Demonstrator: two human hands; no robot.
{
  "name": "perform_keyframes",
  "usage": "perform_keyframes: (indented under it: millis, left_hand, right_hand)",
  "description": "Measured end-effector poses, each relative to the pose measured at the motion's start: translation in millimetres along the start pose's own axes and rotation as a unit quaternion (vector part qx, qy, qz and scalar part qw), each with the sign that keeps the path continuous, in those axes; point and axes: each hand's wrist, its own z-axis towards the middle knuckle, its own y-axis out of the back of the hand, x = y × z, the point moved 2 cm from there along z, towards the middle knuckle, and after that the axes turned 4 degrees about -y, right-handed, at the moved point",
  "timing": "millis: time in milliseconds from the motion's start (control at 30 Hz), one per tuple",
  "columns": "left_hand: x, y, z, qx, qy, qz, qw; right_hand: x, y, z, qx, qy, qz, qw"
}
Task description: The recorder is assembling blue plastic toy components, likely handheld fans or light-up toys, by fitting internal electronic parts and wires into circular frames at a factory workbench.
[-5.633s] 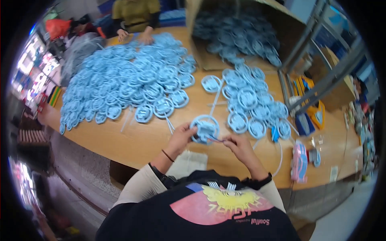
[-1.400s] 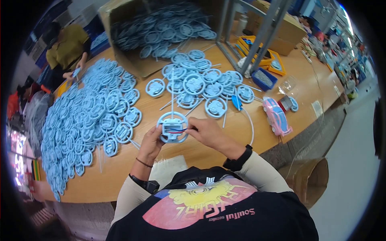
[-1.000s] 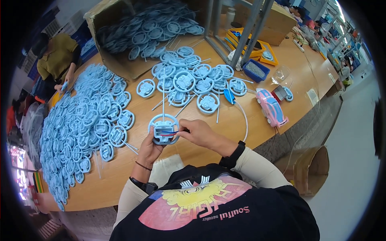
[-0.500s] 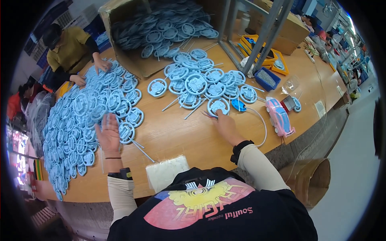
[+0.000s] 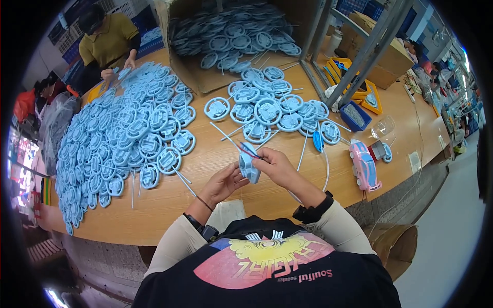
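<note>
In front of my chest a light-blue toy steering wheel [image 5: 249,167] stands tilted on edge, between both hands. My right hand [image 5: 277,167] pinches it from the right, with thin red and dark wires [image 5: 250,150] by its fingers. My left hand [image 5: 224,183] meets the wheel's left side with curled fingers; part of that contact is hidden. Beyond them lies a smaller heap of the same wheels [image 5: 268,111], some with thin stalks. A larger heap [image 5: 128,128] covers the table's left.
A blue oval piece [image 5: 318,141] on a white cable lies right of my hands, near a pink toy car [image 5: 364,167]. Behind are a cardboard box [image 5: 179,77] of wheels, a metal frame [image 5: 377,49] and a blue bin [image 5: 354,117]. A co-worker [image 5: 110,43] handles parts at far left.
My right hand has lifted a steering wheel from the smaller heap's near edge and brought it closer to me. My left hand has moved right from the large heap to meet it.
</note>
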Motion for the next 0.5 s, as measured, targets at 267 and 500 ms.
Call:
perform_keyframes:
  millis: [267, 500]
  left_hand:
    - [-38.8, 0.0, -15.3, -0.065, -0.060, 0.089, 0.992]
    - [-66.5, 7.5, -30.7, -0.183, -0.056, 0.271, 0.943]
  right_hand:
    - [16.3, 10.3, -9.6, -0.030, 0.043, -0.208, 0.977]
    - [14.4, 2.4, -14.7, 0.022, 0.068, -0.412, 0.908]
